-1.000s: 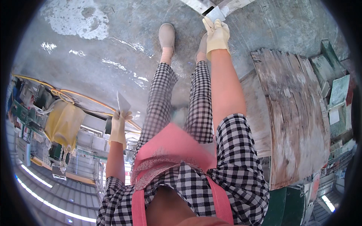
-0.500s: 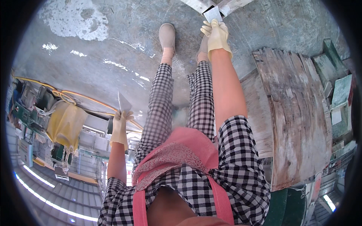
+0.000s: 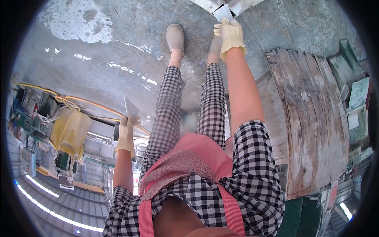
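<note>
Both my hands wear cream rubber gloves. My right hand [image 3: 232,36], reaching to the top of the view, is closed on a scraper [image 3: 223,14] with a flat, pale grey blade; the handle is hidden in the glove. That blade is at a dark gap where two pale strips [image 3: 242,5] meet at an angle on the floor; whether it touches them I cannot tell. At the lower left, my left hand [image 3: 126,127] grips a second flat-bladed scraper [image 3: 130,107], its blade pointing up, away from anything else.
Wet patches shine on the grey concrete floor [image 3: 130,23]. Weathered wooden boards [image 3: 316,130] stand at the right beside green blocks [image 3: 358,94]. Toward the left are a yellow hose [image 3: 94,103], a draped yellow sheet [image 3: 70,130] and machinery. My shoes [image 3: 175,37] are near the strips.
My right forearm and glove have shifted slightly to the right, and the scraper in that hand has moved a little up and left. My left hand has barely moved.
</note>
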The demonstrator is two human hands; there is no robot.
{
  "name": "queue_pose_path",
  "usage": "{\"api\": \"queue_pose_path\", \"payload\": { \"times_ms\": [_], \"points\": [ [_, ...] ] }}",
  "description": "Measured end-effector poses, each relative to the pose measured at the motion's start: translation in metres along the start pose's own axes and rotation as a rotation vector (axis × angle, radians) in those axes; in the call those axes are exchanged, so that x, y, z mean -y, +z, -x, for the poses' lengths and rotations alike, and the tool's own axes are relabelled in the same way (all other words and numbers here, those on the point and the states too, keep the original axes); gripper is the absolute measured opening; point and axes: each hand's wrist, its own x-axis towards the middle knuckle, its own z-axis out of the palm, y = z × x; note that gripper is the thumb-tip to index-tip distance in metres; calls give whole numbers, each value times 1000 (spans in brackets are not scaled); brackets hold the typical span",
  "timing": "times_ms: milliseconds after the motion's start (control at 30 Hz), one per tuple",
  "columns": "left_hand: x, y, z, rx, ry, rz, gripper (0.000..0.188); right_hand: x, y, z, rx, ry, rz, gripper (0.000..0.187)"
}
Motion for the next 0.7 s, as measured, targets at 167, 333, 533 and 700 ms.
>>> {"api": "queue_pose_path", "payload": {
  "times_ms": [167, 333, 533, 700],
  "points": [
    [3, -6, -3, 7, 21, 4, 40, 10, -6, -1, 44, -5, 46, 28],
    [3, -8, -4, -6, 13, -12, 40, 26, -15, 0, 121, 67, 144, 26],
    [-5, -8, 4, -9, 44, -2, 41, 30, -24, 7, 184, -44, 131, 30],
    [-6, -14, 10, -3, 28, 35, 39, 4, -51, 27, -84, 32, 82, 33]
  ]
}}
